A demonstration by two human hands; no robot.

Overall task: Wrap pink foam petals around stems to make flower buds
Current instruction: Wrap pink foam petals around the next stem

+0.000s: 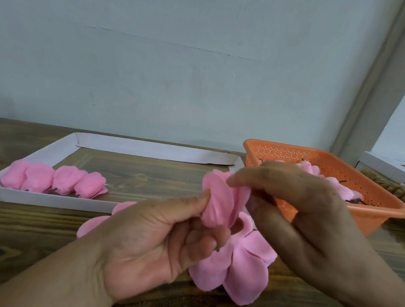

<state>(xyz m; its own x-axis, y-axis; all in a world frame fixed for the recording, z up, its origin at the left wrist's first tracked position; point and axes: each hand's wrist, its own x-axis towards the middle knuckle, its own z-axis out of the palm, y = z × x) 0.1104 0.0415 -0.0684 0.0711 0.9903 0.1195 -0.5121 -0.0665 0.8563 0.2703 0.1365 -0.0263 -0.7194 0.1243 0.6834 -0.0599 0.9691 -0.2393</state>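
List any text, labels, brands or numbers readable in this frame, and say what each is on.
None readable.
White tray: plain card, no print.
Orange basket: only a pattern of holes, no label in view.
Wall: bare, with one thin crack line.
Buds and loose petals: plain pink.
Box at the right edge: cut off, no text in view.

On the counter (146,173) we see a tray (47,199) at the left with four finished buds (54,180) in a row at its near left corner. At the right stands a basket (374,210) holding more pieces. Loose petals (243,272) lie on the counter nearest us, between the two.
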